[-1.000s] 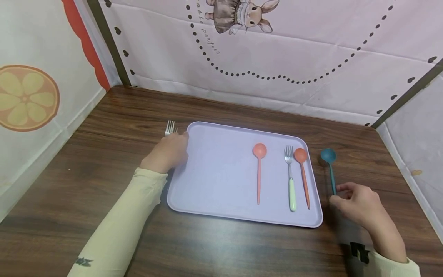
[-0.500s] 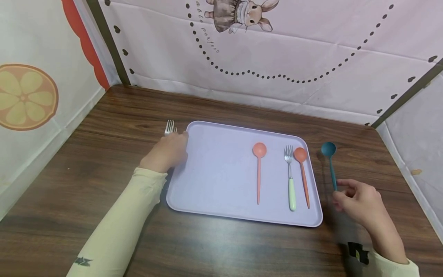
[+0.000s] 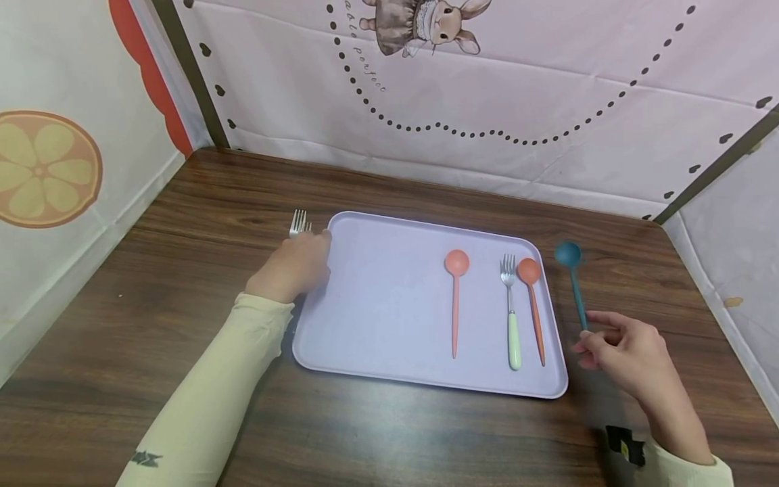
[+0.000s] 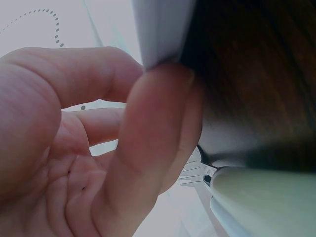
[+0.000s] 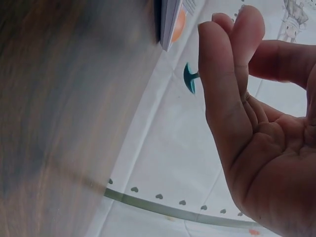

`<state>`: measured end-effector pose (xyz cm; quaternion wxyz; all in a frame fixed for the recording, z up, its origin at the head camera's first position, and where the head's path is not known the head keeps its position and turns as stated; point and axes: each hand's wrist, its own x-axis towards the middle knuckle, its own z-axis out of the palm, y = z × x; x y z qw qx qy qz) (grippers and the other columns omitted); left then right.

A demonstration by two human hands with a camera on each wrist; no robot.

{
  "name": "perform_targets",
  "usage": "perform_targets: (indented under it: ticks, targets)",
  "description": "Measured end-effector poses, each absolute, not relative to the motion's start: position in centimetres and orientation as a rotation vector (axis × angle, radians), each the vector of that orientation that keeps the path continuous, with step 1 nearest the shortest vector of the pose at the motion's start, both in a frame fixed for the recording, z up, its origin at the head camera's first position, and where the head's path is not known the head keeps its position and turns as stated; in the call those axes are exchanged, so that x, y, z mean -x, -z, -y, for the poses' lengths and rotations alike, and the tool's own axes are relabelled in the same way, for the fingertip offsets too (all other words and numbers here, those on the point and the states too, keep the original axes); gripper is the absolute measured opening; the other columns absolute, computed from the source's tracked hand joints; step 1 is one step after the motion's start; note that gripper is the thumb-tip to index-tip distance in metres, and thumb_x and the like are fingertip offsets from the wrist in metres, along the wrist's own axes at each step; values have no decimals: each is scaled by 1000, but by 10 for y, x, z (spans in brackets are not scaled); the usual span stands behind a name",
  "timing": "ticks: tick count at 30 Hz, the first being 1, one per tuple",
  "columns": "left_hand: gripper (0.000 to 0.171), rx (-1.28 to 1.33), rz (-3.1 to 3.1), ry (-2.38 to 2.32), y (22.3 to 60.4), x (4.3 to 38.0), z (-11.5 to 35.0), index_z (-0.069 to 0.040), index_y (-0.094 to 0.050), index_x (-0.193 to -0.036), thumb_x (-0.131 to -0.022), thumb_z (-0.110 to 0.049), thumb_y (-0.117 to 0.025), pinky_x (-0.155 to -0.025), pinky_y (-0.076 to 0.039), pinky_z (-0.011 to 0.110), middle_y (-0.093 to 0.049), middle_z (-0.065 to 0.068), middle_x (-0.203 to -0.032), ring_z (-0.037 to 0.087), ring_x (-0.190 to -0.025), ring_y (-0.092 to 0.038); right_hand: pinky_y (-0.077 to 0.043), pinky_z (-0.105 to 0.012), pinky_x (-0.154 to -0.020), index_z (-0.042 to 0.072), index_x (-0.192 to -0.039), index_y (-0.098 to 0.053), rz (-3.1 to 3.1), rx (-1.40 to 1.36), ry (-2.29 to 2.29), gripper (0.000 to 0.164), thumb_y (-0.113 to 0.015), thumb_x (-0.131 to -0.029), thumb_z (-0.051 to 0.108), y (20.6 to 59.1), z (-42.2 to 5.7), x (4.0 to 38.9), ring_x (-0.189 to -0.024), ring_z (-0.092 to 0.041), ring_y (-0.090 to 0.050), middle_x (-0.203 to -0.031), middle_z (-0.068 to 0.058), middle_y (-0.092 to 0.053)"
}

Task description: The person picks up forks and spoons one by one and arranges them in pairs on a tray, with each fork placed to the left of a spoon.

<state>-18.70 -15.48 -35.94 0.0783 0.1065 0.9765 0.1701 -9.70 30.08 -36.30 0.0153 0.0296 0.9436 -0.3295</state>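
Stretching before us, a dark wood-grain table (image 3: 426,433) is meeting printed white cloth walls (image 3: 517,88). We are seeing a pale lilac tray (image 3: 377,297) lying flat across the table's middle. From cream sleeves (image 3: 207,399) we are reaching to opposite sides of it: our left hand (image 3: 291,266) is pinching the tray's left rim between thumb and fingers, while our right hand (image 3: 629,355) is pinching the handle of a teal spoon (image 3: 575,282). We are holding that spoon above the table, near the tray's right rim, its bowl pointing away from us. On the tray's right half, a pink spoon (image 3: 456,264), a green-handled fork (image 3: 514,335) and an orange-red spoon (image 3: 529,271) are lying left to right, handles toward us. Just past our left hand, silver fork tines (image 3: 299,223) are showing on the table; our hand is hiding the rest from the head view.
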Motion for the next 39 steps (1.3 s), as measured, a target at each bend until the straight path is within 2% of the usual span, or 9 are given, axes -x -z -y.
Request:
perform_targets:
  ticks: [12, 19, 26, 33, 39]
  targets:
    - [55, -315, -2925, -504, 359, 187, 155, 17, -37, -144, -92, 2, -47, -70, -51, 44, -58, 31, -114, 36, -85, -56, -53, -27, -55, -11, -135, -53, -2963, -35, 1052, 41, -58, -100, 9, 364, -296, 97, -60, -16, -69, -80, -10, -74]
    - [54, -295, -2914, -513, 361, 187, 155, 16, -38, -144, -93, 1, -48, -72, -51, 45, -58, 31, -115, 37, -86, -56, -54, -28, -56, -10, -136, -52, -2938, -38, 1067, 42, -58, -100, 11, 364, -294, 96, -61, -16, -69, -80, -9, -74]
    - [51, -299, -2925, -515, 359, 186, 154, 15, -42, -141, -92, 1, -49, -71, -51, 46, -58, 30, -109, 37, -84, -57, -52, -26, -56, -10, -135, -54, -2947, -29, 1066, 41, -59, -100, 11, 362, -291, 95, -61, -16, -68, -80, -8, -73]
    - [53, -286, -2920, -512, 358, 186, 154, 15, -39, -143, -93, 1, -48, -76, -51, 48, -57, 33, -117, 38, -88, -57, -56, -30, -58, -10, -137, -52, -2890, -46, 1129, 42, -58, -100, 9, 362, -286, 95, -62, -18, -70, -82, -10, -73]
    - [51, -293, -2919, -522, 358, 185, 154, 15, -41, -142, -93, 1, -48, -75, -51, 48, -58, 32, -113, 37, -87, -57, -57, -29, -60, -10, -138, -50, -2853, -66, 1151, 43, -58, -100, 9, 362, -280, 95, -64, -19, -71, -83, -11, -73]
